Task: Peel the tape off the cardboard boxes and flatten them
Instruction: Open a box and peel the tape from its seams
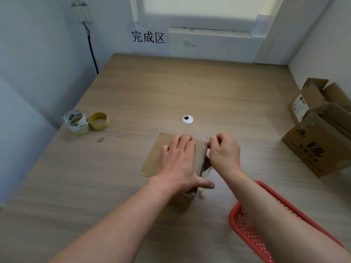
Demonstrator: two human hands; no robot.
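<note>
Soft daylight is coming from the window (199, 10), overexposing it. Shadows are lying faint on the table (152, 88). Edges are bending from wide-angle distortion; detail is looking slightly soft.
</note>
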